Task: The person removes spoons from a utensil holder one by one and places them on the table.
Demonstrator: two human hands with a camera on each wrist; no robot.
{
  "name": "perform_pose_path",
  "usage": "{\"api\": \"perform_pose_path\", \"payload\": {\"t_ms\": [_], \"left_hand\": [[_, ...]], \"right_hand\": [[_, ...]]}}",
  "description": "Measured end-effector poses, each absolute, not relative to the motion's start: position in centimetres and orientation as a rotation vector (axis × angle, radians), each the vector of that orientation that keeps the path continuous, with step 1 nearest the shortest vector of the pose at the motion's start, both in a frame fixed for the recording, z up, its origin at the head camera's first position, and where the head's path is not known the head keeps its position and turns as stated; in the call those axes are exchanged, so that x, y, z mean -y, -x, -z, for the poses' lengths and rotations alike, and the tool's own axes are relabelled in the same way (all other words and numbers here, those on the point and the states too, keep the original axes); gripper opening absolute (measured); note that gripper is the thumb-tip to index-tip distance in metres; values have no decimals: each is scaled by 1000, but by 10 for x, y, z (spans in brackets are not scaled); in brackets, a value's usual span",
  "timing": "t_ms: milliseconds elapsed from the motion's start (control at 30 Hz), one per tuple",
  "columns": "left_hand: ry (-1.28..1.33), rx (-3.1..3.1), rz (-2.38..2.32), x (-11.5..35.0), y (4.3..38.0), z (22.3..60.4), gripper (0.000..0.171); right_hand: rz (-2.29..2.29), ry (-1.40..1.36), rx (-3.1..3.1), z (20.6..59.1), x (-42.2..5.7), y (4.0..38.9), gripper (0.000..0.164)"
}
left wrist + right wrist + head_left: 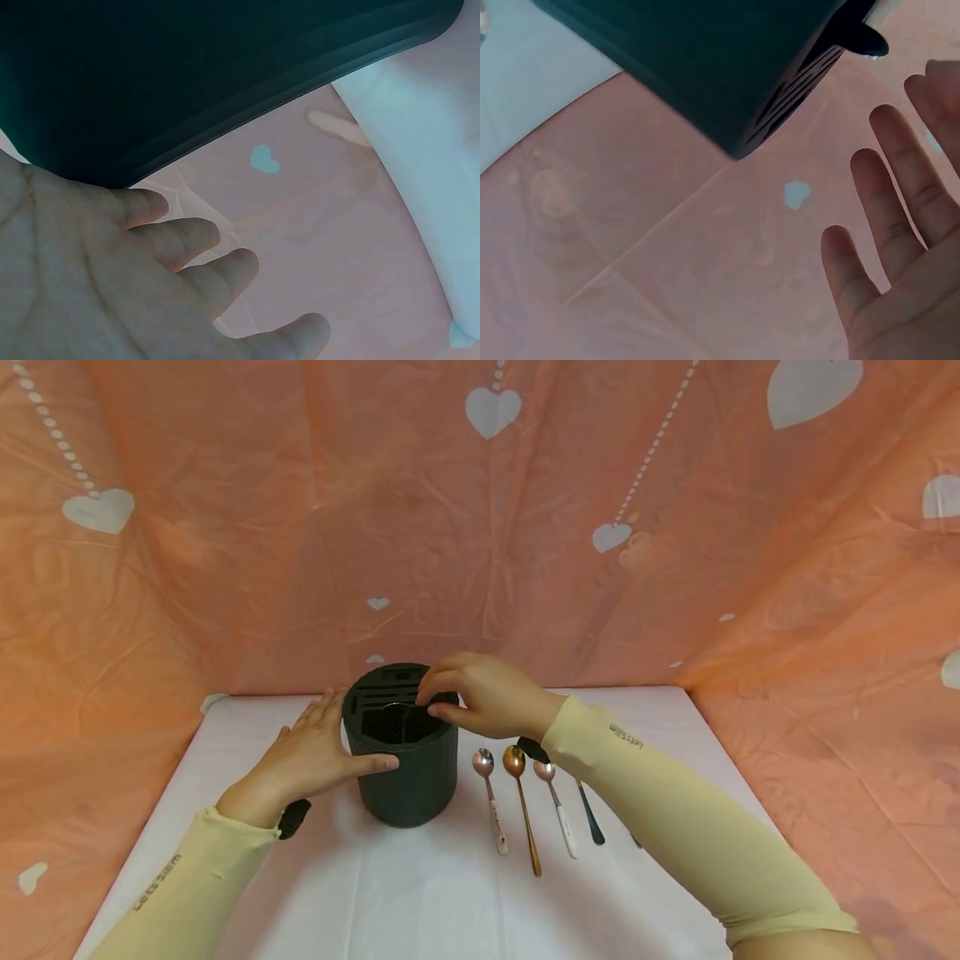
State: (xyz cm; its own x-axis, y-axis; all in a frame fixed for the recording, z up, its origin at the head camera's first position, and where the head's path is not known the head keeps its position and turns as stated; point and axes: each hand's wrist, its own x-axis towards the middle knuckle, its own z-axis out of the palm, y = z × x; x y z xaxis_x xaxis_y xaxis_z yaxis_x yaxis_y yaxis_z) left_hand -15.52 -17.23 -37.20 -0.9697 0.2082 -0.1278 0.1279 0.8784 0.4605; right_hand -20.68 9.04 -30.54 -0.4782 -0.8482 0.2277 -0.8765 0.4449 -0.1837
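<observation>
A dark green round utensil holder (408, 789) with a slotted top stands on the white table. My left hand (318, 747) rests against its left side, fingers straight and thumb across the front below the rim. The left wrist view shows the palm (67, 262) beside the holder's wall. A spoon (866, 42) stands in the holder's larger opening, its bowl up and showing above the top. Over the right rim is my right hand (483, 697), thumb and forefinger tips close to that bowl. In the right wrist view its fingers (896, 225) are spread, with a gap to the spoon.
Right of the holder lie a spoon with a patterned white handle (497, 827), a gold spoon (525, 810), a white-handled spoon (564, 831) and a dark-handled one (591, 818). The right forearm hides part of this row. An orange heart-print sheet (420, 527) hangs behind and at both sides.
</observation>
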Motion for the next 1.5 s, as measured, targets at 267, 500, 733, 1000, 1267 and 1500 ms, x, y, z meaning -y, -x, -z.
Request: {"api": "perform_pose_path", "payload": {"t_ms": [267, 500, 733, 1000, 1267, 1500], "left_hand": [[-238, -2852, -679, 173, 155, 369, 140], [-235, -2850, -680, 174, 154, 370, 140], [-224, -2854, -684, 173, 154, 370, 146], [-261, -2874, -704, 173, 154, 371, 142], [-270, -2884, -708, 173, 154, 371, 140], [-240, -2871, -689, 171, 153, 370, 140]], "right_hand": [[-325, -1617, 2622, 304, -62, 206, 21], [-251, -1641, 2648, 308, -51, 209, 23], [-141, -1651, 2664, 309, -51, 212, 26], [-58, -1630, 2639, 308, -63, 207, 29], [-72, -1594, 2592, 309, -80, 204, 28], [-59, -1581, 2530, 314, -90, 204, 28]]}}
